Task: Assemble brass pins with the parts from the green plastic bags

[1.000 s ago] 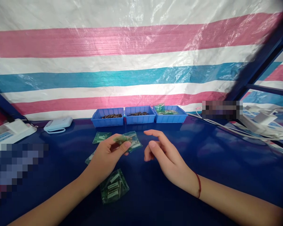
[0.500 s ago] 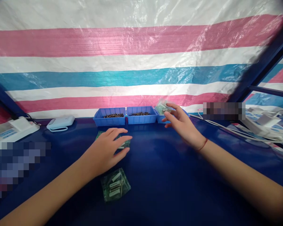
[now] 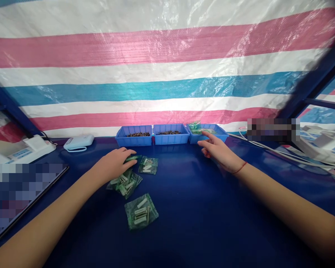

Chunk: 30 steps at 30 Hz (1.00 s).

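My left hand [image 3: 114, 163] rests curled on the blue table, its fingers closed around the edge of a small green bag [image 3: 132, 158]. More green bags filled with pale sticks lie around it: one [image 3: 148, 165] just to the right, a pile [image 3: 125, 182] under the wrist, and one [image 3: 141, 215] nearer to me. My right hand [image 3: 216, 150] is stretched toward the right blue bin [image 3: 220, 134], index finger pointing at it, with nothing in it. That bin holds green bags [image 3: 197, 127].
Two more blue bins [image 3: 134, 140] [image 3: 171, 138] with small dark parts stand at the table's back edge. A white device [image 3: 78, 143] and a white machine [image 3: 30, 149] sit at the back left, and cables and papers [image 3: 318, 147] at the right. A striped tarp hangs behind.
My right hand put the green bag into the right bin and has drawn back a little. My left hand slid left onto another bag, uncovering the one beside it.
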Motion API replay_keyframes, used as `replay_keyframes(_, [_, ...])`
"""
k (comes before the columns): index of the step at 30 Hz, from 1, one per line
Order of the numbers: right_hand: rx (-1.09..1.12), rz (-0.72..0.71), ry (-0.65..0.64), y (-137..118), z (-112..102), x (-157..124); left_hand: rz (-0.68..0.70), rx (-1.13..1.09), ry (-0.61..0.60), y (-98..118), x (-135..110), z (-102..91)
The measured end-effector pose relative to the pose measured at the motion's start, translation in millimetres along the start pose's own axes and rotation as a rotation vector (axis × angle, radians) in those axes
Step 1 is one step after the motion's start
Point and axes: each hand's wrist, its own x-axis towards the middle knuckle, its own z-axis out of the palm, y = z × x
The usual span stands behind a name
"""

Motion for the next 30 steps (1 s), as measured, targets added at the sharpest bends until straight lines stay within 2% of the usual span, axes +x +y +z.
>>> replay_keyframes(2, [-0.008, -0.026, 0.029, -1, 3, -6, 0.000, -0.045, 0.078, 11, -1, -4.4])
replay_keyframes(4, [-0.022, -0.064, -0.003, -7, 11, -20, -0.028, -0.171, 0.144, 26, -3, -8.2])
replay_keyframes(5, [-0.025, -0.083, -0.067, -11, 18, -30, -0.037, -0.259, 0.161, 34, -6, -9.4])
replay_keyframes(7, [0.008, -0.060, -0.316, -21, 33, -52, 0.003, -0.408, 0.191, 52, -12, -9.9])
replay_keyframes(10, [0.198, 0.141, -0.622, -33, 53, -81, 0.284, -0.397, 0.263, 74, -22, -6.5])
replay_keyframes(12, [0.305, 0.172, -0.707, -36, 59, -92, 0.504, -0.319, 0.309, 82, -28, -2.4])
replay_keyframes(13, [0.341, 0.156, -0.712, -36, 60, -94, 0.574, -0.303, 0.315, 84, -30, 0.0])
replay_keyframes(15, [0.364, 0.092, -0.671, -34, 60, -94, 0.583, -0.366, 0.296, 85, -32, 4.9])
replay_keyframes(17, [0.312, 0.007, -0.605, -31, 58, -91, 0.465, -0.554, 0.234, 84, -31, 9.5])
replay_keyframes(19, [0.202, -0.129, -0.483, -27, 56, -89, 0.273, -0.832, 0.155, 84, -29, 12.8])
replay_keyframes(21, [0.032, -0.336, -0.323, -25, 53, -88, 0.062, -1.143, 0.028, 86, -26, 13.9])
replay_keyframes(23, [-0.139, -0.599, -0.211, -24, 49, -90, -0.101, -1.407, -0.176, 91, -24, 12.9])
replay_keyframes(25, [-0.246, -0.830, -0.203, -25, 46, -93, -0.159, -1.579, -0.349, 96, -25, 10.7])
replay_keyframes(26, [-0.264, -0.919, -0.217, -26, 45, -94, -0.154, -1.626, -0.385, 98, -26, 9.7])
replay_keyframes(28, [-0.269, -0.996, -0.235, -27, 45, -96, -0.137, -1.664, -0.345, 101, -28, 8.3])
replay_keyframes(30, [-0.253, -0.945, -0.210, -28, 47, -97, -0.134, -1.654, -0.262, 102, -29, 8.2])
